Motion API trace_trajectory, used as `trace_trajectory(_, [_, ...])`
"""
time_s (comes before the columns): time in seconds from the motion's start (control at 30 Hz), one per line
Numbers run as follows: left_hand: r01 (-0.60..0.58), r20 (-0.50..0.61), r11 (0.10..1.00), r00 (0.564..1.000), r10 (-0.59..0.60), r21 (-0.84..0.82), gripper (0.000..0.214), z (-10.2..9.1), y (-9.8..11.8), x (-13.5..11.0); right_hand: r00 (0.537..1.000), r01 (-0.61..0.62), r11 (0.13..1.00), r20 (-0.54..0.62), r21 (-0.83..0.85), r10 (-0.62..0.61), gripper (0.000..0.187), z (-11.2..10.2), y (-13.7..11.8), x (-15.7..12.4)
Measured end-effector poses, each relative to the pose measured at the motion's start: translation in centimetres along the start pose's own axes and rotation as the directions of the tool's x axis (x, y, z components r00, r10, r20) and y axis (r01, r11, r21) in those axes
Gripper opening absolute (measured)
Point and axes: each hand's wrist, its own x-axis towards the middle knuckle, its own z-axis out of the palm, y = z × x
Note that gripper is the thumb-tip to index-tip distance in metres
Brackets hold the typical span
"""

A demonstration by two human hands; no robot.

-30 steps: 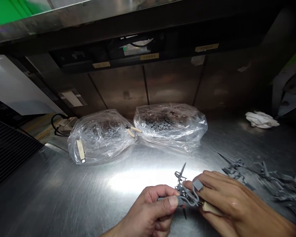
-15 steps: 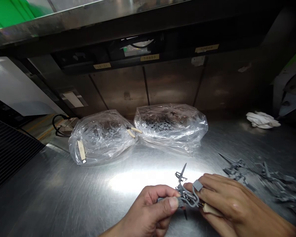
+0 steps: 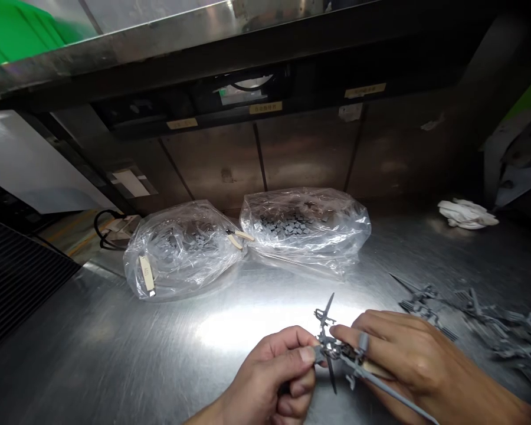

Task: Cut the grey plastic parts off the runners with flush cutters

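Note:
My left hand (image 3: 272, 372) pinches a small grey plastic piece between thumb and forefinger, low in the middle of the head view. It joins a branching grey plastic sprue (image 3: 325, 319) with pointed arms. My right hand (image 3: 407, 357) is closed round cream-handled nippers (image 3: 377, 370), partly hidden by the fingers. Their jaws are at the sprue, close to my left fingertips; whether they bite on it I cannot tell. A long grey rod (image 3: 396, 392) of the sprue runs in front of my right hand. A small grey block (image 3: 363, 342) stands by its forefinger.
Two clear plastic bags with small grey pieces stand at the back, a left bag (image 3: 183, 265) and a right bag (image 3: 305, 236). Cream-handled pliers (image 3: 239, 239) lie between them. Grey sprues (image 3: 491, 319) are heaped at right. A white cloth (image 3: 466, 213) lies behind. A metal shelf (image 3: 159, 44) overhangs.
The sprue has turned in my hands: its curved loop has swung away and a long rod now points down to the right. The left fingers keep their pinch.

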Motion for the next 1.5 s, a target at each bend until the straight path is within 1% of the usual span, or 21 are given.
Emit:
trace_trajectory(0.07, [-0.005,-0.025,1.0,1.0,0.005,-0.017,0.03,0.0,0.0,0.1,0.999,-0.034,0.999,0.017,0.001,0.034,0.015,0.0,0.2,-0.1])
trace_trajectory(0.17, [0.008,-0.06,0.999,0.998,-0.011,-0.045,0.024,0.0,-0.1,0.1,0.986,-0.164,0.986,0.044,0.008,0.164,0.021,0.6,0.6,-0.5])
trace_trajectory(0.3, [0.024,-0.138,0.999,0.99,-0.03,-0.042,0.03,0.0,-0.3,0.3,0.939,-0.342,0.939,0.047,0.031,0.34,0.032,1.5,1.2,-0.8])
trace_trajectory(0.37, [0.039,-0.185,0.999,0.982,-0.043,-0.024,0.033,0.1,-0.2,0.3,0.913,-0.407,0.912,0.048,0.044,0.405,0.031,1.1,1.2,-0.8])
trace_trajectory(0.43, [0.084,-0.212,0.996,0.973,-0.086,-0.016,0.029,0.2,0.0,0.3,0.889,-0.456,0.888,0.068,0.062,0.452,0.024,0.0,1.1,-0.7])
trace_trajectory(0.47, [0.108,-0.227,0.994,0.968,-0.108,-0.012,0.025,0.3,0.1,0.2,0.88,-0.472,0.877,0.103,0.084,0.464,0.019,-0.7,0.9,-0.6])
trace_trajectory(0.5, [0.128,-0.24,0.992,0.962,-0.126,-0.005,0.022,0.4,0.2,0.2,0.868,-0.488,0.865,0.165,0.117,0.468,0.015,-1.5,0.6,-0.6])
trace_trajectory(0.57, [0.149,-0.266,0.989,0.954,-0.141,0.01,0.016,0.6,0.5,0.1,0.827,-0.529,0.827,0.335,0.19,0.451,0.015,-2.5,-0.2,-0.6])
trace_trajectory(0.63, [0.156,-0.276,0.987,0.951,-0.141,0.034,0.013,0.7,0.6,0.1,0.781,-0.559,0.807,0.449,0.191,0.435,0.02,-2.7,-1.1,-0.7])
trace_trajectory(0.7, [0.162,-0.276,0.985,0.951,-0.14,0.058,0.015,0.7,0.7,0.1,0.762,-0.562,0.812,0.481,0.158,0.434,0.021,-2.0,-2.0,-0.8])
trace_trajectory(0.77, [0.164,-0.277,0.983,0.951,-0.137,0.078,0.016,0.7,0.6,0.2,0.769,-0.549,0.82,0.48,0.162,0.421,0.016,-1.1,-2.5,-0.8])
trace_trajectory(0.83, [0.165,-0.283,0.981,0.95,-0.131,0.099,0.014,0.7,0.4,0.2,0.786,-0.542,0.816,0.465,0.2,0.408,0.019,-0.6,-2.7,-0.5])
trace_trajectory(0.9, [0.171,-0.275,0.977,0.952,-0.131,0.125,0.016,0.7,0.1,0.2,0.805,-0.548,0.792,0.429,0.27,0.411,0.02,-0.7,-2.6,-0.2])
trace_trajectory(0.97, [0.177,-0.252,0.972,0.958,-0.135,0.154,0.02,0.6,-0.3,0.2,0.822,-0.555,0.748,0.374,0.364,0.428,0.017,-1.2,-2.3,0.2])
trace_trajectory(1.03, [0.186,-0.211,0.967,0.966,-0.149,0.171,0.029,0.6,-0.5,0.1,0.839,-0.543,0.7,0.327,0.463,0.435,0.013,-1.6,-2.1,0.4])
trace_trajectory(1.1, [0.205,-0.138,0.966,0.973,-0.184,0.155,0.038,0.5,-0.6,0.0,0.856,-0.516,0.659,0.297,0.547,0.424,0.01,-1.7,-1.9,0.6])
trace_trajectory(1.2, [0.211,-0.036,0.975,0.977,-0.209,0.075,0.04,0.4,-0.5,-0.1,0.873,-0.479,0.633,0.256,0.608,0.415,0.012,-1.3,-1.7,0.8])
trace_trajectory(1.23, [0.197,-0.029,0.979,0.98,-0.195,0.053,0.039,0.4,-0.5,-0.1,0.875,-0.474,0.638,0.241,0.606,0.42,0.012,-1.2,-1.6,0.8])
trace_trajectory(1.33, [0.13,-0.057,0.991,0.99,-0.128,0.034,0.031,0.5,-0.4,0.0,0.877,-0.466,0.675,0.199,0.572,0.437,0.01,-1.0,-1.2,0.8])
trace_trajectory(1.43, [0.045,-0.121,0.999,0.991,-0.047,-0.02,0.025,0.6,-0.4,0.0,0.897,-0.416,0.739,0.102,0.53,0.431,0.007,-1.4,-0.7,0.2])
trace_trajectory(1.5, [-0.016,-0.183,0.996,0.983,0.001,-0.082,0.023,0.6,-0.3,0.0,0.905,-0.395,0.782,0.056,0.482,0.422,0.004,-1.6,-0.5,-0.2])
